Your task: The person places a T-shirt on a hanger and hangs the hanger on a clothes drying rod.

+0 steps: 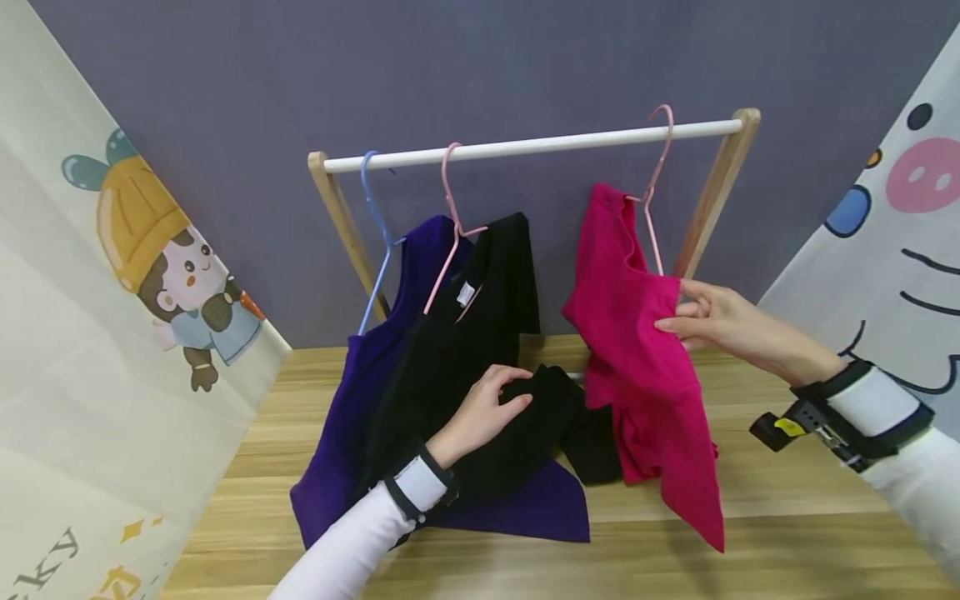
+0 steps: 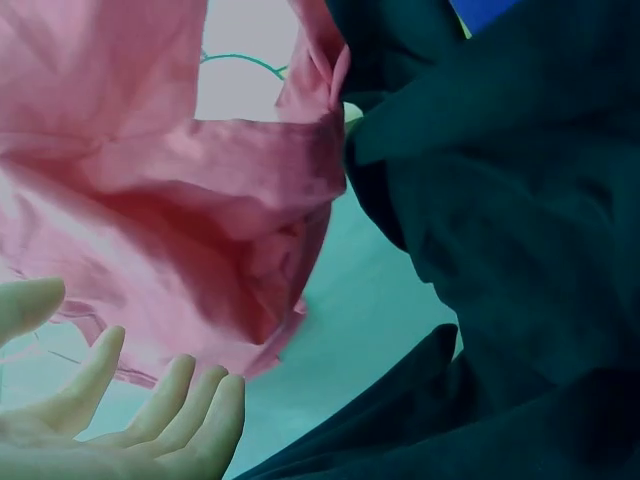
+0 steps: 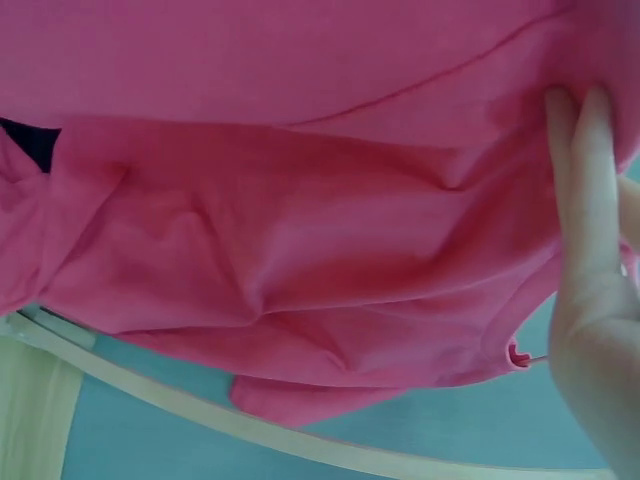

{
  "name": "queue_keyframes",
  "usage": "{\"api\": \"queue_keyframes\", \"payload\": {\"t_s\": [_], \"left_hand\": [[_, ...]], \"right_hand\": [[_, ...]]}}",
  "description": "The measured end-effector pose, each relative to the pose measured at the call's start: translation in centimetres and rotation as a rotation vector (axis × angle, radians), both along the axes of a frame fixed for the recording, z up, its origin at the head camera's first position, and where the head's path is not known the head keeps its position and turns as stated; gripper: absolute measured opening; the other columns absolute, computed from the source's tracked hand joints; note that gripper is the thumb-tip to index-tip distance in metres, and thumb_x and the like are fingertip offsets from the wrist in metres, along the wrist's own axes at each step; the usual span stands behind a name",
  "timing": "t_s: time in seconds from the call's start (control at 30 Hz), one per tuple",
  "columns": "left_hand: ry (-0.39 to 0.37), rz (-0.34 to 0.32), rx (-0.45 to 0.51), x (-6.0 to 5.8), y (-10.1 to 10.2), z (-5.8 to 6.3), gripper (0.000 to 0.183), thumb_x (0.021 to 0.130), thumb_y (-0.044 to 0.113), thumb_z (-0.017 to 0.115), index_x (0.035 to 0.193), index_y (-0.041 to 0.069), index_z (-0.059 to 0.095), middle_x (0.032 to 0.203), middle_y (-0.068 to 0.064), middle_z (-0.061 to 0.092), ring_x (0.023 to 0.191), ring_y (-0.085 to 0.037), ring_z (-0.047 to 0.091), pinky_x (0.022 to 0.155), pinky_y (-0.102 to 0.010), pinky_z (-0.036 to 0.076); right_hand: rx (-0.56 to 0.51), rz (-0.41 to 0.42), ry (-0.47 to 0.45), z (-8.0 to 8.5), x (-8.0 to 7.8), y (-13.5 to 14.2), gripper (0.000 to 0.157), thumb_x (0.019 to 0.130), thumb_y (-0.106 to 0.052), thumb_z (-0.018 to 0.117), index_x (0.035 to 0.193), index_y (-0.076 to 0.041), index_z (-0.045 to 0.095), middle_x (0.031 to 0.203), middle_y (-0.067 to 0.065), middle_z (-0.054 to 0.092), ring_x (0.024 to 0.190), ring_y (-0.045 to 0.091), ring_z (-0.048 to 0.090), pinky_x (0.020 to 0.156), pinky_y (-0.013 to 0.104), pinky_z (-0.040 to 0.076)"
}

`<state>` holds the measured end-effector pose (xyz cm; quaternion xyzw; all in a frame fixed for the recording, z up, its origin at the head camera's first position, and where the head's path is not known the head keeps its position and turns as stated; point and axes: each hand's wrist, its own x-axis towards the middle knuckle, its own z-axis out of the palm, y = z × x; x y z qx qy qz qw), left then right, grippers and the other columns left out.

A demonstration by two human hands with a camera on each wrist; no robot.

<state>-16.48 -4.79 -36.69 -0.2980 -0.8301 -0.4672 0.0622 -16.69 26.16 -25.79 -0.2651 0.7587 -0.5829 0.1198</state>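
Note:
In the head view, a bright pink shirt (image 1: 637, 333) hangs from a pink hanger (image 1: 660, 167) on the right part of the rail. My right hand (image 1: 723, 321) pinches the shirt's near shoulder edge between thumb and fingers; in the right wrist view its fingers (image 3: 590, 180) lie against the pink cloth. My left hand (image 1: 483, 412) is over the black shirt (image 1: 457, 358), which hangs on another pink hanger (image 1: 450, 225). Loosely bent fingers (image 2: 175, 395) hold nothing in the left wrist view. Whether they touch the black cloth is unclear.
A purple garment (image 1: 382, 375) hangs on a blue hanger (image 1: 386, 242) at the left, partly behind the black shirt. The rack has a white rail (image 1: 540, 146) and wooden legs (image 1: 712, 196). It stands on a wood-grain surface (image 1: 795, 500) between printed side panels.

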Motion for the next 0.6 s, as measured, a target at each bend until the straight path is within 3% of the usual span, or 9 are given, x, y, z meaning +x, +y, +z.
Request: {"api": "queue_keyframes", "payload": {"t_s": [0.17, 0.33, 0.5, 0.6], "left_hand": [[0.015, -0.017, 0.006, 0.6, 0.3, -0.2, 0.026, 0.083, 0.014, 0.057, 0.108, 0.007, 0.055, 0.108, -0.013, 0.052, 0.102, -0.027, 0.048, 0.084, -0.048, 0.044], [0.022, -0.033, 0.008, 1.1, 0.9, -0.5, 0.027, 0.083, 0.014, 0.057, 0.109, 0.008, 0.055, 0.111, -0.012, 0.052, 0.104, -0.022, 0.047, 0.085, -0.048, 0.044], [0.008, -0.033, 0.019, 1.5, 1.1, -1.3, 0.026, 0.084, 0.016, 0.056, 0.109, 0.011, 0.054, 0.111, -0.01, 0.051, 0.104, -0.02, 0.047, 0.085, -0.047, 0.044], [-0.013, -0.041, 0.034, 1.7, 1.2, -1.8, 0.026, 0.085, 0.017, 0.055, 0.11, 0.01, 0.054, 0.111, -0.01, 0.051, 0.103, -0.023, 0.048, 0.085, -0.048, 0.043]], "right_hand": [[0.084, -0.039, 0.05, -1.2, -0.2, -0.1, 0.058, 0.087, 0.0, 0.048, 0.132, 0.008, 0.012, 0.092, -0.003, 0.067, 0.086, 0.015, 0.06, 0.069, 0.026, 0.052], [0.188, -0.164, 0.089, -1.8, 0.2, -0.6, 0.06, 0.086, -0.01, 0.055, 0.132, 0.005, 0.019, 0.094, -0.004, 0.066, 0.084, 0.015, 0.06, 0.069, 0.024, 0.052], [0.335, -0.324, 0.177, -1.8, 1.2, -1.3, 0.065, 0.083, -0.018, 0.06, 0.13, 0.007, 0.022, 0.097, 0.014, 0.064, 0.078, 0.009, 0.06, 0.066, 0.023, 0.052], [0.364, -0.365, 0.228, -1.9, 2.0, -1.4, 0.06, 0.084, -0.016, 0.059, 0.128, 0.006, 0.024, 0.098, 0.02, 0.061, 0.075, 0.008, 0.059, 0.064, 0.023, 0.051]]}}
